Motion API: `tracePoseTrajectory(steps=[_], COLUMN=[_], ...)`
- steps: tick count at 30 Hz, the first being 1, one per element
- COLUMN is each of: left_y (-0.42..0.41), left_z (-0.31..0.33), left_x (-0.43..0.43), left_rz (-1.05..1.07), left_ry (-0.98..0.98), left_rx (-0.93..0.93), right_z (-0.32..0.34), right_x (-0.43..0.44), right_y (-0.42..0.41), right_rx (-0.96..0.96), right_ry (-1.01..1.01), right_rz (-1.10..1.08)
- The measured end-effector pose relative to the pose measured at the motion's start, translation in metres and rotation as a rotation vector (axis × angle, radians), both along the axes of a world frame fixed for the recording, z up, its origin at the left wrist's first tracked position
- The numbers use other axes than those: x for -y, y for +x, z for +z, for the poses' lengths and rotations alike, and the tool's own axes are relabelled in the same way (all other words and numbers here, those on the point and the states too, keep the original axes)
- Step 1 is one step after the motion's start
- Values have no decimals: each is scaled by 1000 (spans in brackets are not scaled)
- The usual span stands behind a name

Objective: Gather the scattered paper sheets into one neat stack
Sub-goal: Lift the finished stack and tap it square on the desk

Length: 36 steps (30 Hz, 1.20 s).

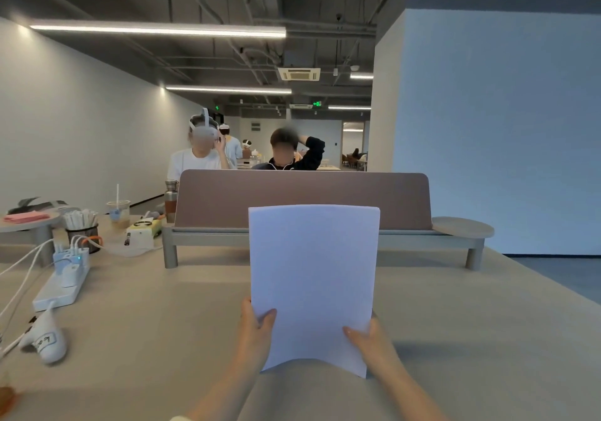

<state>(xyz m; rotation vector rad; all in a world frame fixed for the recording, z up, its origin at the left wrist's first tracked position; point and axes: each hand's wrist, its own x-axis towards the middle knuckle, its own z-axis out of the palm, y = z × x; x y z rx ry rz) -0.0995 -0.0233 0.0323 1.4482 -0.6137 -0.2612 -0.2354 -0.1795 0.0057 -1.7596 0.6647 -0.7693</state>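
A stack of white paper sheets (313,277) stands upright above the beige table (156,339), its edges lined up and its bottom edge bowed. My left hand (257,329) grips the lower left edge, thumb on the front face. My right hand (369,339) grips the lower right edge, thumb likewise on the front. The sheets hide the fingers behind them. I see no loose sheets lying on the table.
A brown divider panel on a low grey shelf (302,206) runs across the table behind the paper. At the left lie a white power strip (61,285), cables, a white controller (45,339), a pen cup and a drink cup. Two people sit beyond the divider.
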Motion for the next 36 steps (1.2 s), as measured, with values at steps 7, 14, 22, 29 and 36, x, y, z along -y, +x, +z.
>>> tracePoseTrajectory(steps=[7, 14, 22, 29, 36], left_y=[1, 57, 51, 54, 49], left_z=[9, 47, 16, 16, 9], left_x=[-8, -50, -59, -50, -44], left_rz=[34, 380, -38, -30, 24], left_ry=[-1, 114, -6, 26, -15], left_rx=[-32, 292, 91, 67, 61], right_z=[34, 164, 175, 143, 42], right_x=[14, 18, -6, 32, 3], right_y=[0, -7, 15, -49, -42], right_rx=[-103, -648, -840, -262, -95], right_ry=[-152, -828, -1035, -223, 0], right_rz=[-43, 113, 252, 137, 41])
